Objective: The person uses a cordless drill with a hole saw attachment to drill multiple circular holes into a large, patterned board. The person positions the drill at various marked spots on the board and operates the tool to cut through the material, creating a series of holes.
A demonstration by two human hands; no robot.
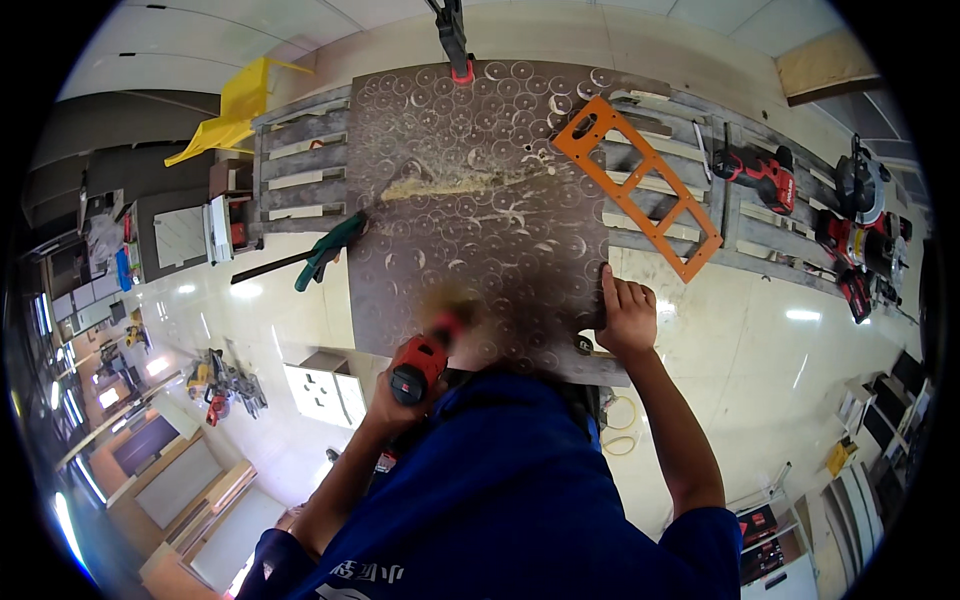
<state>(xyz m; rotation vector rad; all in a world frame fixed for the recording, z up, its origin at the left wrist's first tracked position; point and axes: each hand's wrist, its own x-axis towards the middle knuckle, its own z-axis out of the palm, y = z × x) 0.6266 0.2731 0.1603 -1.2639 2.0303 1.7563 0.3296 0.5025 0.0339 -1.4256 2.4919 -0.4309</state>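
Observation:
My left hand (388, 402) is wrapped round the grip of a red and black cordless drill (421, 366). The drill's front end, smeared by motion, is over the near part of a brown board (400, 305). Ring-shaped cuts and small holes cover much of that board. At its right edge rests my right hand (629, 312), with the index finger stretched out and the other fingers apart; it holds nothing I can see. Pale sawdust (440, 187) lies across the board's far half. A small black and yellow object (586, 343) by my right wrist is partly hidden.
Clamps sit at the board's left (325, 250) and far edge (455, 45). An orange template (650, 195) overlaps the right corner of the board, on a slatted bench (745, 230). More red power tools (770, 180) lie further right. A yellow chair (235, 110) stands far left.

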